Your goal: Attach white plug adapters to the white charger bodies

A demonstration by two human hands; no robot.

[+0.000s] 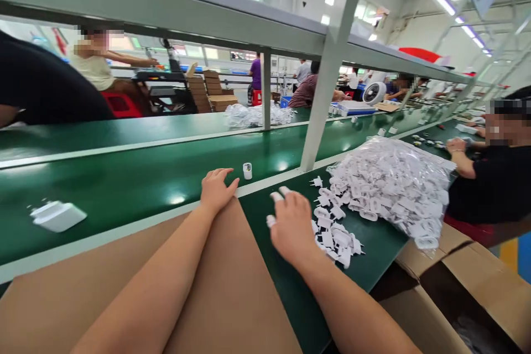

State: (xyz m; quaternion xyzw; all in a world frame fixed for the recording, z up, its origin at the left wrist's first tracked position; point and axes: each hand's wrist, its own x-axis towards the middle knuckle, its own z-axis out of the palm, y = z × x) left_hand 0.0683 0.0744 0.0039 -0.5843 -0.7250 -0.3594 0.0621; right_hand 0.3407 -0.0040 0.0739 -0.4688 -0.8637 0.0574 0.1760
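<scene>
Left hand (215, 191) lies flat, fingers spread, on the far edge of the cardboard sheet (124, 282), holding nothing; a small white plug part (248, 171) stands on the belt just past its fingertips. Right hand (290, 227), taped fingertips, loosely curled & empty, hovers beside the loose white plug pieces (338, 238); bagged pile (394, 188) further right. Looks like between-pieces step; next move prob. needs a pinch on one piece. No readable writing.

At five o'clock the open carton (468, 293) runs off-frame; the right hand (292, 227) hides some white plug parts (338, 238) — faces blurred.
</scene>
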